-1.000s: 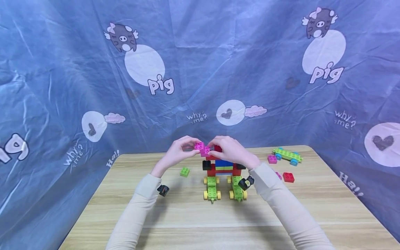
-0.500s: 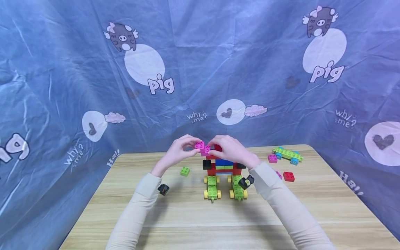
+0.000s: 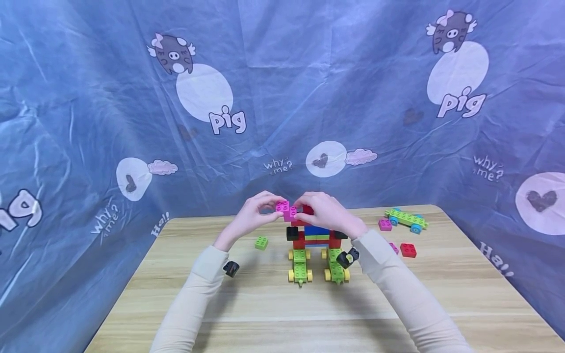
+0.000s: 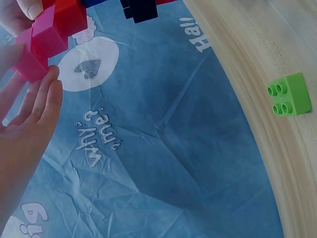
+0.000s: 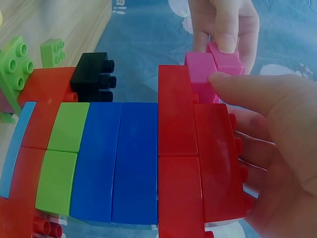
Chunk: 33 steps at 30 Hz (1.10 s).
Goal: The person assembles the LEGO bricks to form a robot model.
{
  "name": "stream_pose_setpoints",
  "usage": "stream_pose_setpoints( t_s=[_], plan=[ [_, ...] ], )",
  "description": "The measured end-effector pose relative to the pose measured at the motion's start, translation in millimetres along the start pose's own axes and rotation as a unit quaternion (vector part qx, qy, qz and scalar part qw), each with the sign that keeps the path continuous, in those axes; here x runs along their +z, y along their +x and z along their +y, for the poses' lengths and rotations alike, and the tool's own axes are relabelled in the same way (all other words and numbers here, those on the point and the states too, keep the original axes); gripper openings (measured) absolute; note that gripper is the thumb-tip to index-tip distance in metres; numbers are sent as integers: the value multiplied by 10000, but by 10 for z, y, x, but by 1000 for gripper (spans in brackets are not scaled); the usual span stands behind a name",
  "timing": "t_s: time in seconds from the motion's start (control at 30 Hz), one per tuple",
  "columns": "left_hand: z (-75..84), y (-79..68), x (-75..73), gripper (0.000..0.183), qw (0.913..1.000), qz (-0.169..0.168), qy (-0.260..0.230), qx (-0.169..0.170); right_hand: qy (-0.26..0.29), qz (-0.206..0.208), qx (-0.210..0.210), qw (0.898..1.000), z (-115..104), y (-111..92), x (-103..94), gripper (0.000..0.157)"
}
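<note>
My left hand (image 3: 253, 218) pinches the upper pink building brick (image 5: 229, 62) between thumb and fingers. That brick sits offset on a lower pink brick (image 5: 200, 68), at the left of the figure's red top bricks (image 5: 177, 111). Opposite it, my right hand (image 3: 327, 214) grips the lower pink brick, thumb across its face and fingers curled behind the red bricks. The built figure has blue bricks (image 3: 316, 231) in the middle and a black brick (image 3: 292, 233) at each side. It stands on two green wheeled bases (image 3: 299, 267) with yellow wheels.
A loose green brick (image 3: 261, 243) lies left of the figure on the wooden table (image 3: 282, 314). To the right are a red brick (image 3: 408, 250), a pink brick (image 3: 385, 224) and a green wheeled base (image 3: 406, 219) with blue wheels. A blue cloth (image 3: 282, 98) hangs behind.
The upper pink brick has shifted very slightly right over the lower one. Both hands keep their hold in nearly the same place.
</note>
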<state>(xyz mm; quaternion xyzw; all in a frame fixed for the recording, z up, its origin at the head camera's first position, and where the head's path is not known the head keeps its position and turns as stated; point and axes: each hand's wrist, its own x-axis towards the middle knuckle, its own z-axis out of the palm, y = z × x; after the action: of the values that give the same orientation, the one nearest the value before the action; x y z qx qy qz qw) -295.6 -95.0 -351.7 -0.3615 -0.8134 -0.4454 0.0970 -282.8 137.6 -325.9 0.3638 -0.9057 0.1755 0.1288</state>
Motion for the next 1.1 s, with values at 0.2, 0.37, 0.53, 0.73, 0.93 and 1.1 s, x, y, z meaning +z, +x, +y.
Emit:
stream_pose_setpoints(
  t_s=[0.2, 0.37, 0.53, 0.73, 0.93, 1.1],
  plan=[
    [-5, -5, -2, 31, 9999, -19, 53, 115, 18, 14, -24, 10000, -1, -5, 3, 30],
    [7, -15, -9, 33, 9997, -13, 149, 195, 0, 10, -1, 10000, 4, -4, 12, 30],
    [11, -15, -15, 34, 9994, -13, 281, 201, -12, 6, 31, 10000, 14, 0, 16, 30],
    [6, -6, -12, 35, 9986, 3, 483, 217, -24, -6, 53, 10000, 19, 1, 15, 30],
    [7, -10, -6, 37, 9972, 90, 663, 347, -7, -44, 100, 9999, 7, 1, 6, 30],
    [-2, -14, -2, 38, 9973, 94, 658, 311, 6, -56, 99, 9999, 0, 0, 2, 30]
  ],
)
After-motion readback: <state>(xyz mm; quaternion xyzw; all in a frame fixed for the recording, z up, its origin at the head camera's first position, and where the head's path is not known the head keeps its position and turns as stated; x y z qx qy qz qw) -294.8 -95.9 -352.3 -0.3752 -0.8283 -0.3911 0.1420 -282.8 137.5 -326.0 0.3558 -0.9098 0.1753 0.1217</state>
